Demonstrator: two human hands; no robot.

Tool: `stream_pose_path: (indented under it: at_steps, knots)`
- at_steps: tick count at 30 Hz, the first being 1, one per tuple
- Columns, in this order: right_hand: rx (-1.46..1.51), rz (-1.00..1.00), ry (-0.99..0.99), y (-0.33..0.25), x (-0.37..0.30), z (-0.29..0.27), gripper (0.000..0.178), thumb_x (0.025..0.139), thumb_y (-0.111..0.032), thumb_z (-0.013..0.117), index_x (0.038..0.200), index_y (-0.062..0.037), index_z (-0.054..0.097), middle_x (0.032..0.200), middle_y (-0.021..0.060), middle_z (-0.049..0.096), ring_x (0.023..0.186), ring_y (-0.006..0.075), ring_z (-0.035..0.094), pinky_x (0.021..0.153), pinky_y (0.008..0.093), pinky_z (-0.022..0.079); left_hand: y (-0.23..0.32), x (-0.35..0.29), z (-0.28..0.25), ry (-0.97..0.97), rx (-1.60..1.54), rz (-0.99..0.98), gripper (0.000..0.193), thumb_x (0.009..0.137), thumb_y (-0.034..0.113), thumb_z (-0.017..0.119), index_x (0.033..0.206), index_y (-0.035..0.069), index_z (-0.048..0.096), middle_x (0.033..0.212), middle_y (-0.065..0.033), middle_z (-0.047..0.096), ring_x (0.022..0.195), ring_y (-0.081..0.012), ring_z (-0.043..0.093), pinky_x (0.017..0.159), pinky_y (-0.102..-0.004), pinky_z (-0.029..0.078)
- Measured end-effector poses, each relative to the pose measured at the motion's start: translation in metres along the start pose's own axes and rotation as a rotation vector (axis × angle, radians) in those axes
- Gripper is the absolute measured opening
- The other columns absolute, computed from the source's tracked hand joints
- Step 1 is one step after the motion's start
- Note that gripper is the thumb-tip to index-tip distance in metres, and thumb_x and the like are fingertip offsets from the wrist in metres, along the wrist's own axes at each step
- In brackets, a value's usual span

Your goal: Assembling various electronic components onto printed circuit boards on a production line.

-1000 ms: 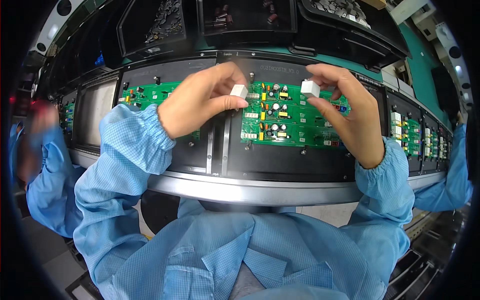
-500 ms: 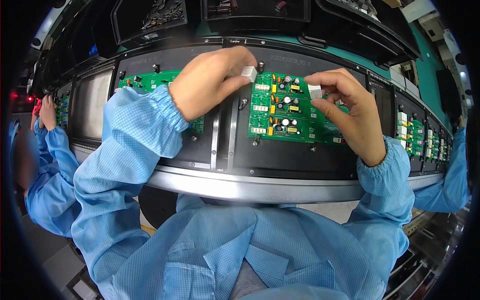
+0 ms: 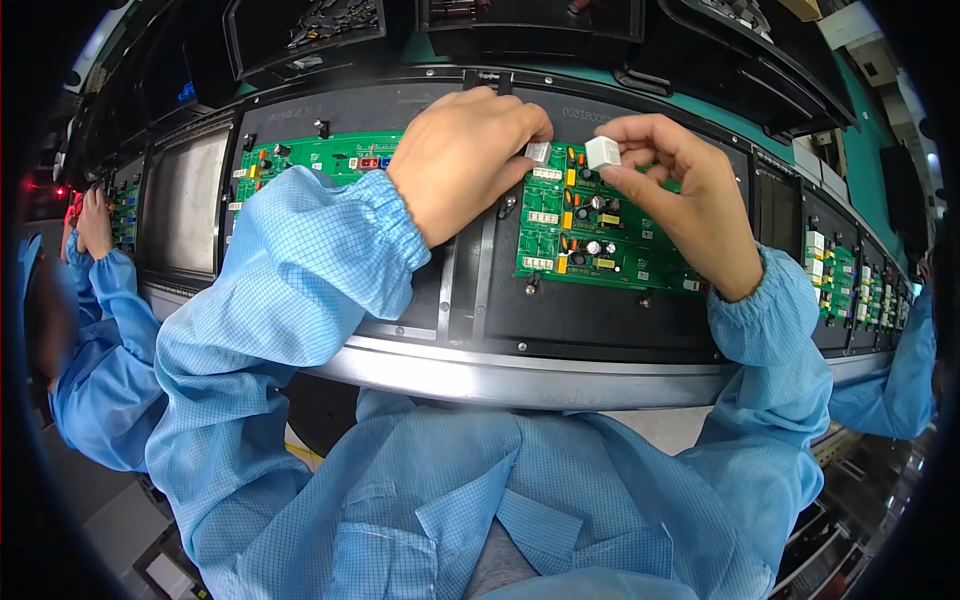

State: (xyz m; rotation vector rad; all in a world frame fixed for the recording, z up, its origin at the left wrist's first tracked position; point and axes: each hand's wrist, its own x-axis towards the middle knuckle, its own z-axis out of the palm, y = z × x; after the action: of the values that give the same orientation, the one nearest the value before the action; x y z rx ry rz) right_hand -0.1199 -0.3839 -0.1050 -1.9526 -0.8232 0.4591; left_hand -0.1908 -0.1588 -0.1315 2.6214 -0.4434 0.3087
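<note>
A green circuit board (image 3: 625, 283) lies on a black carrier in front of me. Rows of small white connectors, yellow parts and round capacitors stand on it. My left hand (image 3: 465, 160) is over its upper left corner, thumb and fingers closed on a small white block-shaped component (image 3: 538, 153). The block is low over the top white connector; whether it touches the board I cannot tell. My right hand (image 3: 690, 190) pinches a second white block-shaped component (image 3: 603, 153) between thumb and fingertips, above the board's upper part. Both blocks are partly covered by fingers.
Another green board (image 3: 310, 155) lies to the left, partly behind my left sleeve. Black bins (image 3: 305, 65) with loose parts stand along the back. A metal rail (image 3: 500, 382) runs along the near edge. Co-workers' blue sleeves (image 3: 120, 300) show at both sides, beside more boards (image 3: 835, 275).
My left hand has moved right with its block, toward the board's upper left corner. My right hand has brought its block left and slightly up. The board appears slightly farther right.
</note>
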Motion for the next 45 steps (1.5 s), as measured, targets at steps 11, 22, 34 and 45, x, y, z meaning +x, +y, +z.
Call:
stream_pose_path:
  at_steps: [11, 22, 34, 45]
  knots:
    - [-0.293, -0.1, -0.002, 0.003, 0.015, 0.012, 0.025, 0.086, -0.008, 0.073, 0.111, -0.0044, 0.07, 0.095, 0.001, 0.068, 0.076, 0.0067, 0.057, 0.064, 0.0213, 0.044, -0.01, 0.006, -0.002, -0.078, -0.218, -0.072, 0.023, 0.081, 0.021, 0.074, 0.101, 0.008, 0.072, 0.094, -0.0074, 0.069, 0.097, -0.0273, 0.064, 0.086, -0.0381, 0.051]
    - [-0.492, -0.152, 0.027, -0.007, 0.015, 0.007, 0.025, 0.083, -0.009, 0.075, 0.107, -0.0048, 0.07, 0.092, 0.0044, 0.066, 0.081, 0.0121, 0.06, 0.075, 0.0258, 0.05, -0.003, 0.018, -0.009, -0.103, -0.208, -0.069, 0.023, 0.077, 0.015, 0.079, 0.095, 0.006, 0.069, 0.087, -0.0068, 0.07, 0.081, -0.022, 0.067, 0.076, -0.0333, 0.054]
    - [-0.515, -0.092, 0.031, -0.01, 0.012, 0.006, 0.021, 0.081, -0.01, 0.076, 0.1, -0.0047, 0.071, 0.092, 0.0047, 0.065, 0.086, 0.0187, 0.06, 0.076, 0.0307, 0.05, 0.005, 0.02, -0.016, -0.142, -0.112, -0.12, 0.02, 0.077, 0.017, 0.077, 0.089, 0.004, 0.067, 0.086, -0.0101, 0.07, 0.084, -0.0281, 0.069, 0.077, -0.0378, 0.055]
    - [-0.589, -0.106, -0.005, -0.009, 0.018, 0.006, 0.021, 0.076, -0.013, 0.08, 0.095, -0.0061, 0.073, 0.09, 0.0049, 0.066, 0.092, 0.0227, 0.061, 0.081, 0.0344, 0.048, 0.001, 0.024, -0.021, -0.236, -0.297, -0.257, 0.026, 0.075, 0.021, 0.082, 0.091, 0.005, 0.069, 0.086, -0.0088, 0.072, 0.083, -0.0253, 0.07, 0.075, -0.0355, 0.055]
